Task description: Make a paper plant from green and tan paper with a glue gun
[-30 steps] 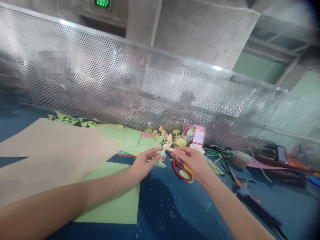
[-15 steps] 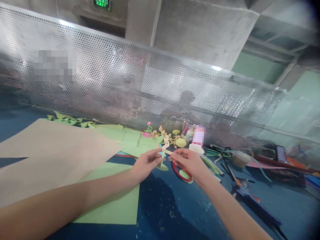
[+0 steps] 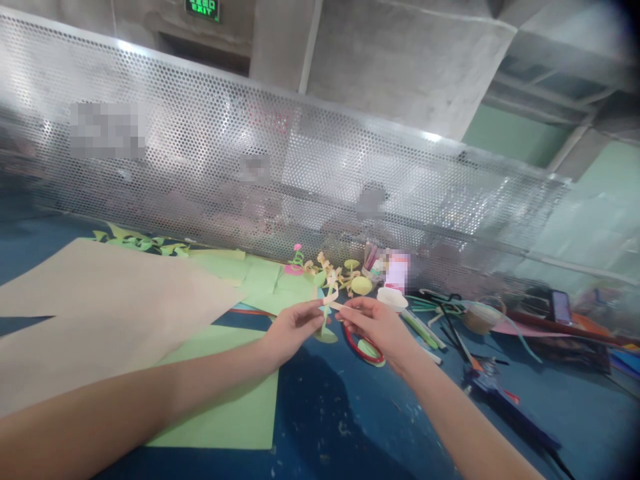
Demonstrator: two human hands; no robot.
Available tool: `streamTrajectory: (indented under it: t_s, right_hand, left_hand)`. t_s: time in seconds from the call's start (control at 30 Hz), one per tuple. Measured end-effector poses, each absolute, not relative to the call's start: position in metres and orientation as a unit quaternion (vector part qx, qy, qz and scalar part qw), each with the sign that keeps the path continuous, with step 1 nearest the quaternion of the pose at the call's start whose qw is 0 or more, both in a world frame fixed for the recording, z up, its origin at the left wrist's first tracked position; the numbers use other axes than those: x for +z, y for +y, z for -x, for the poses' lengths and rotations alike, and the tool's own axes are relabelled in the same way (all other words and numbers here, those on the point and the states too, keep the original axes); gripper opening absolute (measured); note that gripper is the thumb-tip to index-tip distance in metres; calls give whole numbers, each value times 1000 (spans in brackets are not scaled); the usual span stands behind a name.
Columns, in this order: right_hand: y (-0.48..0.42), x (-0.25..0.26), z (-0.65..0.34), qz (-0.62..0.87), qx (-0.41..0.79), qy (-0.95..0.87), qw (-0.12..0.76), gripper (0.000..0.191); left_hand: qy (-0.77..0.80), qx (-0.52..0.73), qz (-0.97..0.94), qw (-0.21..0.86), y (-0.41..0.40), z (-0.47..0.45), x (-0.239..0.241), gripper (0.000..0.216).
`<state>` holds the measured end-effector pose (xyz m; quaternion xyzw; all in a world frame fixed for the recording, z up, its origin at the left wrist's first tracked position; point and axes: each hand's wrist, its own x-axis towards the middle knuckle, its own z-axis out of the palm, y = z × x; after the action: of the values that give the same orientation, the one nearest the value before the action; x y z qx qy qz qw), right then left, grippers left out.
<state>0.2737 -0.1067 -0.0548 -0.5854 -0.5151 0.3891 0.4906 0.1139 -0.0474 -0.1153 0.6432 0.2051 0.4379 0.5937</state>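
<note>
My left hand (image 3: pixel 295 325) is closed, thumb and fingers pinching a small paper piece with a green paper stem (image 3: pixel 325 319) and a round pale green base (image 3: pixel 327 336). A cream paper strip (image 3: pixel 331 297) loops around the stem's top. Its loose end lies between the pinched thumb and fingers of my right hand (image 3: pixel 379 321). Both hands are a little above the blue table (image 3: pixel 340 427). Just under my right hand are red scissor-like handles (image 3: pixel 356 348), partly hidden by the fingers.
Large beige sheets (image 3: pixel 125 287) and a green sheet (image 3: pixel 235 393) lie at the left. Behind my hands stand curled paper pieces (image 3: pixel 323 263) and a pink-and-green paper piece (image 3: pixel 295 269). At the right are markers (image 3: pixel 425 330), a dark blue glue gun (image 3: pixel 505 407) and a phone (image 3: pixel 561 307). A perforated metal screen (image 3: pixel 200 147) spans the back.
The cream strip's curl at the stem's top has shifted slightly and now shows as a rounder loop. Both hands keep nearly the same place and grip.
</note>
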Motion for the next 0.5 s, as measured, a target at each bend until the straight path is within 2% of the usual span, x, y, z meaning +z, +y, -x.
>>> streamTrajectory:
  t_s: [0.2, 0.5]
  right_hand:
    - [-108, -53, -273, 591, 382, -521, 484, 31]
    - [-106, -53, -277, 579, 366, -551, 477, 30]
  left_hand:
    - [206, 429, -631, 613, -51, -113, -111, 40]
    - [158, 398, -574, 698, -49, -117, -113, 36]
